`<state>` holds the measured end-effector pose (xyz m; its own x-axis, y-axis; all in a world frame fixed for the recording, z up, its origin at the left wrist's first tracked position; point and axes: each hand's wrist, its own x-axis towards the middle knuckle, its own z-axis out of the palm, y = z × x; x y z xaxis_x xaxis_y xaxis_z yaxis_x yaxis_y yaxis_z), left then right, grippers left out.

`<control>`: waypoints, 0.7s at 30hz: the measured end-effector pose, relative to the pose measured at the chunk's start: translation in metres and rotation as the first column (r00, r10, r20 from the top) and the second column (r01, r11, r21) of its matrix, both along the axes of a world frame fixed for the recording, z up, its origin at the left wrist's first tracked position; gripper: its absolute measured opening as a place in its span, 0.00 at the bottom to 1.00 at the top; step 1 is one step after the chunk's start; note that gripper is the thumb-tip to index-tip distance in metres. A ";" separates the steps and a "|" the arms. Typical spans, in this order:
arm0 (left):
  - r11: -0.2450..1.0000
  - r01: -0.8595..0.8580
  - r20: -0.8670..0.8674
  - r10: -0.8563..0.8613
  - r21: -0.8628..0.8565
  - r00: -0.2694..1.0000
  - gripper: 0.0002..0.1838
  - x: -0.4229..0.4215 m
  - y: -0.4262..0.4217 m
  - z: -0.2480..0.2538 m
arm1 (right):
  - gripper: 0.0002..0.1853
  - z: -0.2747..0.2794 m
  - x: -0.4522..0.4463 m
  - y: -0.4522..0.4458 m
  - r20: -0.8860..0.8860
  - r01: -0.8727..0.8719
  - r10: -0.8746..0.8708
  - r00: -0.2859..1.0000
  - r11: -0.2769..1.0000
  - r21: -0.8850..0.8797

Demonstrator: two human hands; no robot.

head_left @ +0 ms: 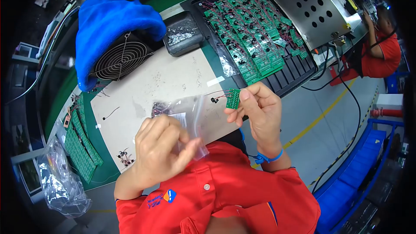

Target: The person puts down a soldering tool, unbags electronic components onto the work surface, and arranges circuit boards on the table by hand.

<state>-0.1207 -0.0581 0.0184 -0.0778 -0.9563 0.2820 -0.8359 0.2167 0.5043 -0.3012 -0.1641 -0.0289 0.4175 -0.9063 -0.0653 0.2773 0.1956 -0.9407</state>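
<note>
Red shirt below curled hands, board in right

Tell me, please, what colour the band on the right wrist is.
The wristband is blue, seen best in the head view.

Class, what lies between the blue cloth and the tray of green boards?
A dark dish sits between the blue cloth and tray, in the head view.

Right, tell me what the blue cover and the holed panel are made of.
The blue cover looks like soft, matte fabric, perhaps fleece, given its folds. The holed panel seems bare, smooth metal, perhaps steel, from its silvery sheen.
</note>
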 end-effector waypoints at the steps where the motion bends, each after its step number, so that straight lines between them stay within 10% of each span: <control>1: 1.000 -0.005 0.002 0.005 0.000 1.000 0.13 -0.001 -0.001 -0.002 | 0.10 -0.001 0.001 0.000 0.002 -0.005 0.005 1.000 1.000 0.000; 4: 0.992 -0.119 -0.292 0.103 -0.037 0.951 0.14 -0.008 -0.005 -0.006 | 0.10 -0.003 0.003 0.001 0.000 -0.010 0.010 1.000 1.000 0.004; 13: 0.997 0.040 -0.041 -0.043 -0.069 0.998 0.14 -0.008 -0.006 -0.008 | 0.09 -0.007 0.006 0.001 -0.001 -0.032 0.032 0.999 0.999 -0.033; 21: 0.985 -0.092 -0.422 0.146 0.145 0.895 0.06 -0.010 -0.005 -0.005 | 0.09 -0.008 0.005 0.001 -0.021 -0.038 0.037 0.999 0.999 -0.017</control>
<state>-0.1306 -0.0627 0.0136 0.1411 -0.9791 0.1461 -0.5479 0.0457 0.8353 -0.2965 -0.1633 -0.0371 0.4498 -0.8912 -0.0584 0.2507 0.1887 -0.9495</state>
